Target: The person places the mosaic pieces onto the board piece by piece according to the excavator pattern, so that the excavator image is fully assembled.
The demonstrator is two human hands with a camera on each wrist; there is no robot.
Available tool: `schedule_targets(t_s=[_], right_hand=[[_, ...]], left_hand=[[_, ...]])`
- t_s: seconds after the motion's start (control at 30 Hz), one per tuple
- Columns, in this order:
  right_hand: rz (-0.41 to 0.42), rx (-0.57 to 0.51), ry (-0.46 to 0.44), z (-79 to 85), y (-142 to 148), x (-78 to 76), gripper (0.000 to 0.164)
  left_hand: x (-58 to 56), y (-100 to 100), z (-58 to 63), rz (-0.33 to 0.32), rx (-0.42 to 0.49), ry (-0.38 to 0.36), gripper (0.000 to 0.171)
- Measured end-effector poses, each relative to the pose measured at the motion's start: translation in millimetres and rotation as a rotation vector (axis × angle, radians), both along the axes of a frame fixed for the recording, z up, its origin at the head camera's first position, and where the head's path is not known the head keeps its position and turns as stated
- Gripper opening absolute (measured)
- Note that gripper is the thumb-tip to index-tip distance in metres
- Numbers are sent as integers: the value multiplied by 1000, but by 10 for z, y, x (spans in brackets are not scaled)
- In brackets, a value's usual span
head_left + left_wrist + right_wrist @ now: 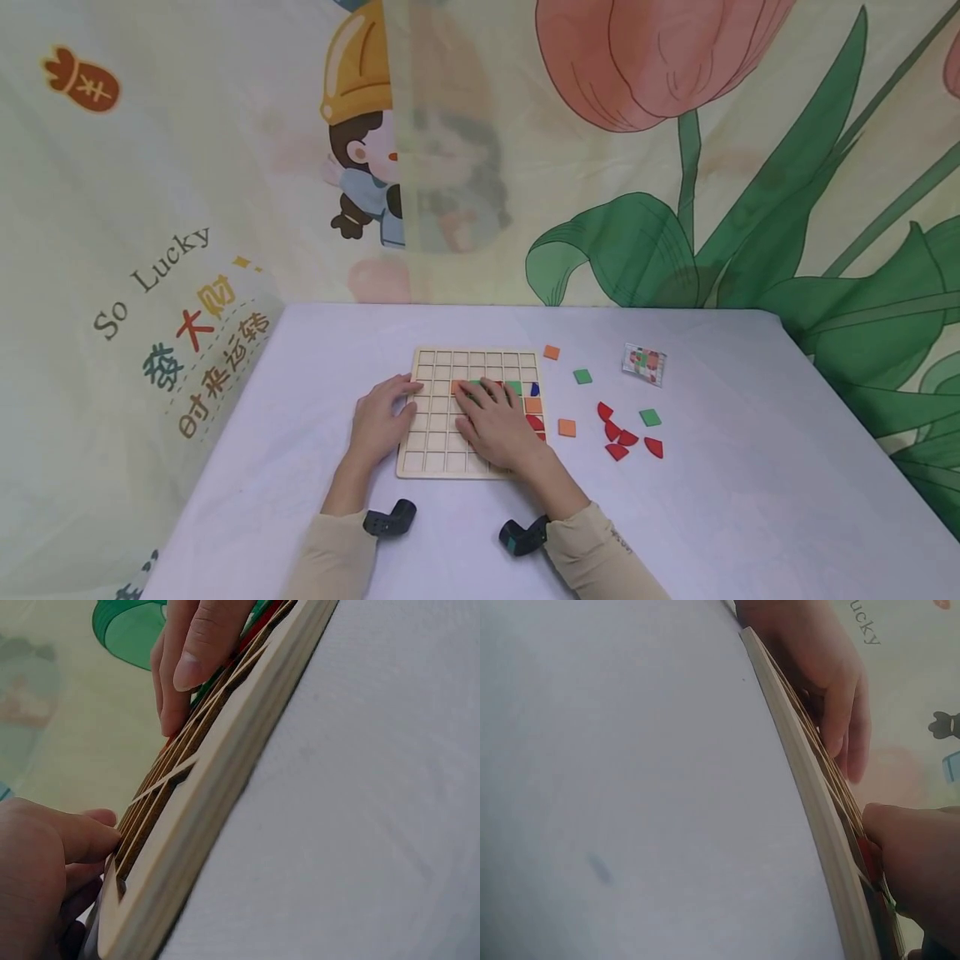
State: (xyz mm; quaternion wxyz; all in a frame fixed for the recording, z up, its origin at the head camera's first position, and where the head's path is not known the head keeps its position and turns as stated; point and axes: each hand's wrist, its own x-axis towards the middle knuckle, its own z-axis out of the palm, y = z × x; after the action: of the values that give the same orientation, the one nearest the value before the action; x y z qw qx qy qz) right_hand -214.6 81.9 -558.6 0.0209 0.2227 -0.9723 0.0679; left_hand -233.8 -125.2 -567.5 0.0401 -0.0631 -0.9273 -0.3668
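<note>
A square wooden grid board (429, 437) lies on the table. At its left edge is my left hand (378, 418), fingertips and thumb touching the rim. My right hand (495, 423) is spread over the middle of the board, its fingertips at an orange square tile (455, 387) in one row. Along that row are a green tile (513, 388) and a small dark blue piece (535, 389). Down the right column sit an orange tile (533, 406) and red quarter-round pieces (535, 422). Whatever lies under my right palm is hidden.
Right of the board are loose orange tiles (567, 427), green tiles (650, 417) and several red quarter-round pieces (627, 437). A small printed packet (643, 365) lies farther back on the white tablecloth (735, 467). A patterned curtain (465, 275) hangs behind the table.
</note>
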Motion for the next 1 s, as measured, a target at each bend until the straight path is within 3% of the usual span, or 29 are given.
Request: schedule_targets(t_s=[0.8, 1.0], right_hand=[[-13, -10, -20, 32, -1, -11, 50], [-15, -23, -70, 106, 75, -24, 53]], left_hand=[[-3, 2, -4, 2, 2, 4, 32], [-6, 7, -5, 2, 11, 13, 32]])
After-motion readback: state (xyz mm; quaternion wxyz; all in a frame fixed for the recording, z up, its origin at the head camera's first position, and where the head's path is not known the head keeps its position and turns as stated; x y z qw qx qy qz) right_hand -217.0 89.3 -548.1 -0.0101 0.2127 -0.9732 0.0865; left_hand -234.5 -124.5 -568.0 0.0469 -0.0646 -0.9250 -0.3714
